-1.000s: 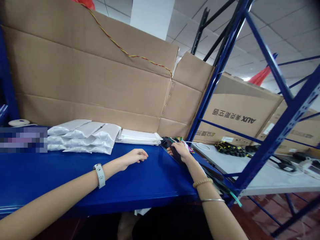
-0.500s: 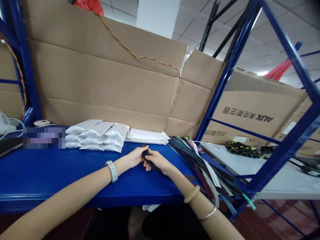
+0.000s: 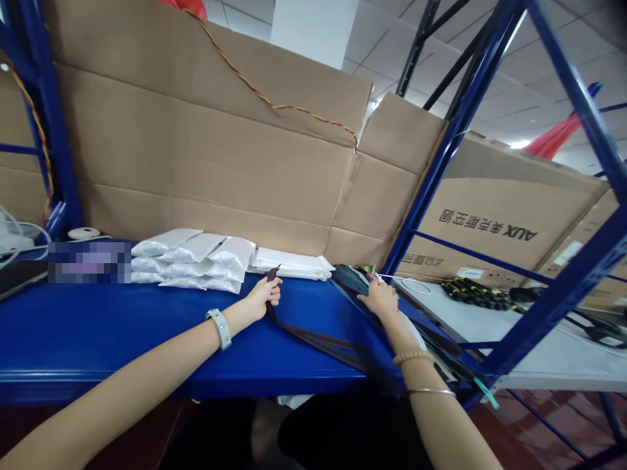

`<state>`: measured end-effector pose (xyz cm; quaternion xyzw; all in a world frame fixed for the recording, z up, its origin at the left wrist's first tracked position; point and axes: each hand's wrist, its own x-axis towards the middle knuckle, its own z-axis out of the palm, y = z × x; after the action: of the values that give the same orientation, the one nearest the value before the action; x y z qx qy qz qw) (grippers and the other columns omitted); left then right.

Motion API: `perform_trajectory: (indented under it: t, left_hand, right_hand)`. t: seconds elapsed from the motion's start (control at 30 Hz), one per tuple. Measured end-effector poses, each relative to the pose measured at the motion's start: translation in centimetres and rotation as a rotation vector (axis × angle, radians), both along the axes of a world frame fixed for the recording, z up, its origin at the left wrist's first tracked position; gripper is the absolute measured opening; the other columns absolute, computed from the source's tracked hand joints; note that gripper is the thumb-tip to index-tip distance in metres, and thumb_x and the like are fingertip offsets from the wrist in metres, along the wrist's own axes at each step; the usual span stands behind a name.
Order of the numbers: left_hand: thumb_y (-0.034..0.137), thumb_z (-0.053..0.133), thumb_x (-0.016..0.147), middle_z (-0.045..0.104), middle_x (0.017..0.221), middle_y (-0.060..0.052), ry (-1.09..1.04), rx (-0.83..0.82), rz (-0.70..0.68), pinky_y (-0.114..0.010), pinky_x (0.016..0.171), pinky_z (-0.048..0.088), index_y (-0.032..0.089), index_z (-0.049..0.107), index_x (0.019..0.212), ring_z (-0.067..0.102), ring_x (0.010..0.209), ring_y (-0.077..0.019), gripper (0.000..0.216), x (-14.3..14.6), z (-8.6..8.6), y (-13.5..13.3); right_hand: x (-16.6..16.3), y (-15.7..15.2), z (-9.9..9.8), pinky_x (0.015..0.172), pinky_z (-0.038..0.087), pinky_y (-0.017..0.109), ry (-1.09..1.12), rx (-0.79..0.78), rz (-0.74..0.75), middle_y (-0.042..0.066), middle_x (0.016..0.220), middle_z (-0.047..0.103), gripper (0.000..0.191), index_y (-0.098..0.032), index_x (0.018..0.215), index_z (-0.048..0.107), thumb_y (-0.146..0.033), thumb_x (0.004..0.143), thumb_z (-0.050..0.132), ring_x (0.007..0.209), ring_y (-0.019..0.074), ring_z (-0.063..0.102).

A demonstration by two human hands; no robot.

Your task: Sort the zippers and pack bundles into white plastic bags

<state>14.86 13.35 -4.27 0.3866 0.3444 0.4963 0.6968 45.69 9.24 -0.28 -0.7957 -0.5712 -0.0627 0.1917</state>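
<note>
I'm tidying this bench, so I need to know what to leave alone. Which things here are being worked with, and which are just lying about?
Being worked with: left hand gripping dark strips; right hand on the bundle of strips.
Lying about: white packets; white flat sheets; AUX carton; black-and-yellow coils.

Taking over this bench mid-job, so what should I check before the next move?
Left hand grip on the dark narrow strips: ok, closed around them.
Strip tails on the blue steel bench: not ok, they reach its front edge.
Right hand hold on the pile of dark and coloured strips: cannot tell, no clear grip shows.
Raised strip tip clear of the flat white packets: cannot tell, it overlaps them in view.
White padded pouches: ok, neatly stacked beyond the left hand.
</note>
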Motion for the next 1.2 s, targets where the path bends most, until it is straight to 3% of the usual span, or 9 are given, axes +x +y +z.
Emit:
perform_trajectory:
  t: [0.07,0.13,0.2,0.3,0.5,0.73,0.9,1.07,1.2]
  left_hand:
    - [0.026,0.056,0.09,0.058,0.079,-0.001,-0.006,0.016,-0.006,-0.021,0.052,0.047,0.013,0.057,0.103,0.055,0.058,-0.0083,0.018,0.1,0.1,-0.2]
    - [0.017,0.058,0.086,0.044,0.058,0.006,-0.011,0.035,-0.019,-0.015,0.039,0.03,0.014,0.055,0.092,0.037,0.039,-0.003,0.007,0.1,0.2,-0.5]
    - [0.011,0.06,0.081,0.034,0.05,0.01,-0.015,0.049,-0.04,-0.015,0.036,0.019,0.015,0.054,0.085,0.028,0.034,-0.0018,0.008,0.1,0.4,-0.6]
    - [0.011,0.059,0.081,0.032,0.047,0.01,-0.025,0.049,-0.065,-0.015,0.035,0.016,0.015,0.054,0.081,0.026,0.033,-0.0023,0.006,0.1,0.5,-0.8]
    - [0.014,0.049,0.088,0.039,0.048,0.006,-0.051,-0.001,-0.066,-0.018,0.037,0.027,0.011,0.056,0.084,0.033,0.035,-0.0045,0.009,0.3,0.6,-1.1]
    - [0.019,0.047,0.091,0.045,0.051,0.003,-0.063,-0.038,-0.068,-0.02,0.039,0.035,0.009,0.058,0.084,0.041,0.037,-0.0066,0.017,0.4,0.3,-0.8]
    - [0.018,0.045,0.091,0.045,0.049,0.003,-0.087,-0.054,-0.076,-0.02,0.039,0.04,0.01,0.057,0.083,0.043,0.037,-0.0078,0.017,0.5,0.0,-0.5]
    - [0.02,0.043,0.093,0.058,0.056,-0.004,-0.118,-0.094,-0.073,-0.03,0.058,0.056,0.01,0.057,0.082,0.062,0.051,-0.0152,0.02,0.8,0.0,-0.7]
    - [0.028,0.043,0.094,0.069,0.08,-0.019,-0.145,-0.113,-0.156,-0.039,0.073,0.057,0.006,0.059,0.089,0.07,0.079,-0.0258,0.028,1.1,0.3,-1.4]
  right_hand:
    - [1.3,0.1,-0.6,0.09,0.034,0.059,-0.025,-0.023,-0.067,0.024,0.117,0.055,0.039,-0.014,0.105,0.063,-0.034,0.072,0.07,0.118,0.0418,0.047]
    - [2.1,0.3,-1.1,0.088,0.037,0.057,-0.036,-0.035,-0.084,0.02,0.108,0.061,0.031,-0.018,0.1,0.066,-0.035,0.074,0.068,0.112,0.0385,0.053]
    - [2.5,0.5,-1.3,0.086,0.04,0.052,-0.042,-0.034,-0.077,0.016,0.101,0.064,0.023,-0.022,0.097,0.068,-0.034,0.078,0.063,0.106,0.0339,0.057]
    - [2.8,1.1,-1.4,0.082,0.043,0.046,-0.036,-0.034,-0.055,0.012,0.091,0.066,0.019,-0.025,0.093,0.071,-0.034,0.08,0.059,0.097,0.0293,0.061]
    - [3.2,2.5,-1.0,0.074,0.046,0.034,0.024,-0.053,0.025,0.011,0.083,0.067,0.024,-0.019,0.078,0.071,-0.039,0.08,0.056,0.083,0.0245,0.064]
    - [2.8,2.1,-1.5,0.08,0.046,0.037,0.122,-0.03,-0.004,0.012,0.09,0.067,0.019,-0.017,0.081,0.068,-0.029,0.065,0.071,0.092,0.0282,0.063]
    - [2.4,1.1,-0.2,0.079,0.046,0.038,0.241,0.088,0.007,0.015,0.086,0.067,0.014,-0.017,0.08,0.066,-0.029,0.074,0.062,0.09,0.0289,0.064]
    - [-0.3,0.7,2.4,0.055,0.047,0.026,0.453,0.176,0.21,0.008,0.066,0.066,0.024,-0.015,0.081,0.058,-0.035,0.086,0.047,0.054,0.0159,0.062]
    - [-6.6,0.0,1.9,0.045,0.044,0.02,0.594,0.138,0.475,0.002,0.062,0.065,0.022,-0.017,0.085,0.051,-0.039,0.085,0.051,0.045,0.0118,0.059]
